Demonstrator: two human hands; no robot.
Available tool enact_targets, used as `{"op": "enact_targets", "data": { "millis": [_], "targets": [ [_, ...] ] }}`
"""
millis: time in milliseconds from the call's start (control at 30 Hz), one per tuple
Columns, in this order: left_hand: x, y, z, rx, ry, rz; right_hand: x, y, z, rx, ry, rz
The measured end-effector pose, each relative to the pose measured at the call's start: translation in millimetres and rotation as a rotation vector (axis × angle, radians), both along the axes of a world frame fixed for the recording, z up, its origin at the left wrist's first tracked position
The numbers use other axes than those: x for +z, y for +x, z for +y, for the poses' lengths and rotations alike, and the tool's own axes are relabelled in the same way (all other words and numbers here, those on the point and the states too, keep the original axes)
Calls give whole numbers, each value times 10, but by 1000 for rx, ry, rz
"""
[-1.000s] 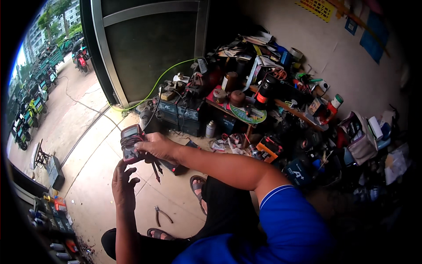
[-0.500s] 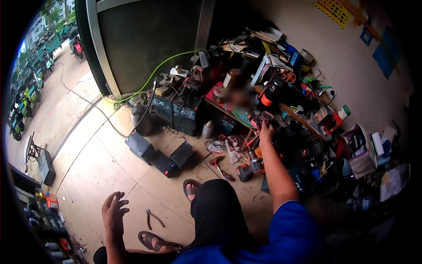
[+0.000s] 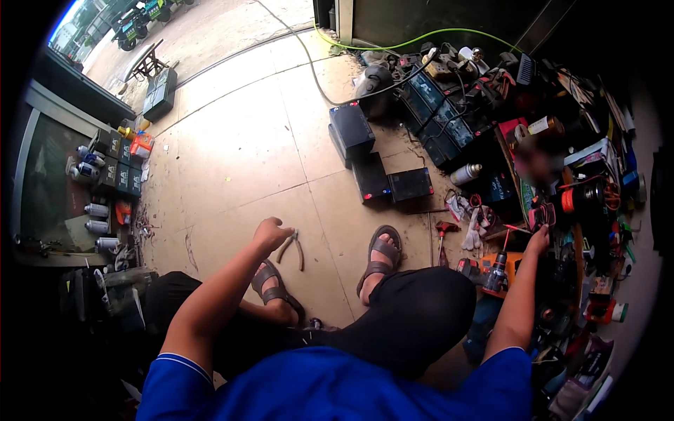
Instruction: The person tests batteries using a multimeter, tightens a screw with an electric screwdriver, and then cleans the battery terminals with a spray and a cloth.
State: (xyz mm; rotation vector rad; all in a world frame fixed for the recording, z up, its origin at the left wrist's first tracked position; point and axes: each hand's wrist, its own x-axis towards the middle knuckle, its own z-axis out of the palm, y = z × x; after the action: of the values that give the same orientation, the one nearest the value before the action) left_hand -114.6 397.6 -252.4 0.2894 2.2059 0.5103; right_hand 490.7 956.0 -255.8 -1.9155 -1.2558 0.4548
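Observation:
My left hand point(image 3: 269, 234) reaches low over the floor at the head of a pair of pliers point(image 3: 298, 253), its fingers extended. Whether the fingertips touch the pliers cannot be made out. The pliers' handles spread toward me. Over on the right, my right hand point(image 3: 538, 241) grips a small pink-and-black boxy device point(image 3: 542, 216) at the edge of the cluttered bench. A cordless drill point(image 3: 496, 275) stands beside my right forearm. Left of the drill lie a red-handled hammer-shaped tool point(image 3: 444, 235) and a whitish glove point(image 3: 473, 235).
Several dark batteries point(image 3: 370, 174) sit on the tiled floor ahead. Beyond them stand a larger battery pack point(image 3: 437, 116) and a spray can point(image 3: 465, 174). A green hose point(image 3: 449, 31) and a dark cable point(image 3: 300, 49) run across. Cans point(image 3: 96, 210) and boxes line the left side.
The view has swung left, so the bench sits farther right. My left hand has moved down to the pliers. My right hand still holds the pink-and-black device.

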Motion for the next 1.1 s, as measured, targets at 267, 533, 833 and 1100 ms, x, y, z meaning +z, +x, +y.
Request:
{"op": "enact_targets", "data": {
  "millis": [267, 533, 833, 1100],
  "targets": [
    [-1365, 595, -500, -181, -222, 227, 651, -1268, -1523, 395, 186, -164],
    [-1338, 843, -16, -30, -330, 74, -573, -2295, -3115, 814, -415, 163],
    [-397, 1883, 1421, -460, 515, -60, -745, -2793, -3288, 1221, -747, 196],
    [462, 1385, 1374, -682, 567, 25, -1538, -1516, -2717, 519, -615, 130]
  ]
}}
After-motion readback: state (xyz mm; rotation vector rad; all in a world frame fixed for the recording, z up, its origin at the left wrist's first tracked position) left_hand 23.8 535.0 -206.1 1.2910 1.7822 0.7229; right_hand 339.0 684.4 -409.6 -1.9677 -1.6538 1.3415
